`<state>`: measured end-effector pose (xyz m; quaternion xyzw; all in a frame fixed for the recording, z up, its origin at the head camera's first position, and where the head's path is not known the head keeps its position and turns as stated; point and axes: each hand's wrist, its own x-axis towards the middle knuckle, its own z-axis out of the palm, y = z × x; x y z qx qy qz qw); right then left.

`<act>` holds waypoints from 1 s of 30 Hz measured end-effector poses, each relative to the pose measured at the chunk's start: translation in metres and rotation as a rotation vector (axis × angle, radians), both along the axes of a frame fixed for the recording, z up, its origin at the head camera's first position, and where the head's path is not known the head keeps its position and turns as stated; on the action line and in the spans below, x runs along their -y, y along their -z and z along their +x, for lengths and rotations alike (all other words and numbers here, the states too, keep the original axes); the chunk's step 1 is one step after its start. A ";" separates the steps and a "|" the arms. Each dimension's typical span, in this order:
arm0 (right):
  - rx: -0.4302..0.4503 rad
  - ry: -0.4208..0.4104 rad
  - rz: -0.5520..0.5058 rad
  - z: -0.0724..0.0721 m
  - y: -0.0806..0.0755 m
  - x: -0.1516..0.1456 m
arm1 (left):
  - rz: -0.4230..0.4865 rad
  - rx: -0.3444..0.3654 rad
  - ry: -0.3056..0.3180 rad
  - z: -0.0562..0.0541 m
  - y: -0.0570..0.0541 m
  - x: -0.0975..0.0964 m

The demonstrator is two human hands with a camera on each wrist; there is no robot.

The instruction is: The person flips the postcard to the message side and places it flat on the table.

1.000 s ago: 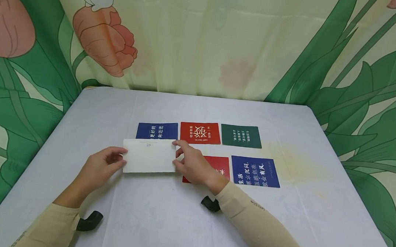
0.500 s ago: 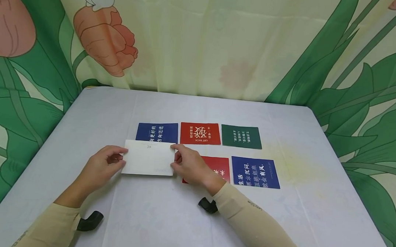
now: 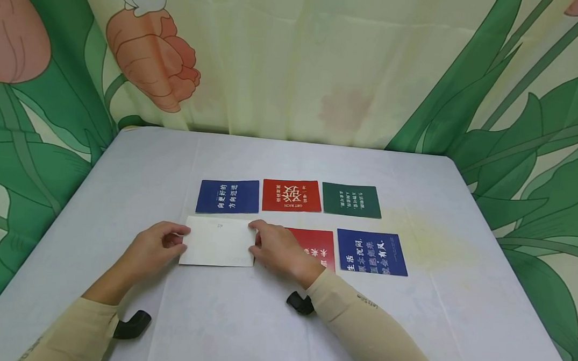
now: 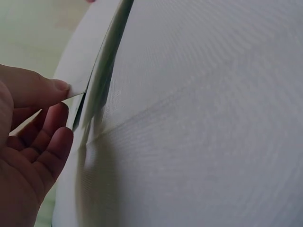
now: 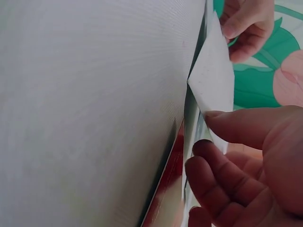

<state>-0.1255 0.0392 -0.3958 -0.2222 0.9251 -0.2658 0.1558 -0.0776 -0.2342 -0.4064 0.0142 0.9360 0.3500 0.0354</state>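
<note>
A white-faced card (image 3: 218, 245) with small print near its far edge lies between both hands in the head view. My left hand (image 3: 152, 247) pinches its left edge. At its right edge, my right hand (image 3: 283, 253) does the same and partly covers a red card (image 3: 319, 246) on the table. In the right wrist view, the thumb lies on the white face of the held card (image 5: 215, 75), which slants above the cloth. Just beyond it lies a blue card (image 3: 227, 196) with white characters.
A red card (image 3: 291, 195) and a green card (image 3: 352, 200) continue the far row. Another blue card (image 3: 372, 252) lies right of the near red one. White cloth covers the table (image 3: 234, 323); a flowered curtain (image 3: 294, 67) hangs behind.
Both hands have drawn the white-faced card toward the person and lowered it. The far-left blue card, partly covered before, now shows fully.
</note>
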 end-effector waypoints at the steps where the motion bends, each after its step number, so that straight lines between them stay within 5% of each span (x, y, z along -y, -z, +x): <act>1: 0.000 -0.002 0.006 0.000 0.000 0.000 | 0.000 0.005 0.003 0.000 0.001 0.000; 12: -0.045 -0.057 0.036 0.000 0.001 -0.001 | -0.022 0.064 0.016 -0.001 0.005 0.003; 30: -0.011 -0.033 0.029 0.001 0.002 -0.002 | -0.013 0.077 0.043 -0.001 0.004 0.004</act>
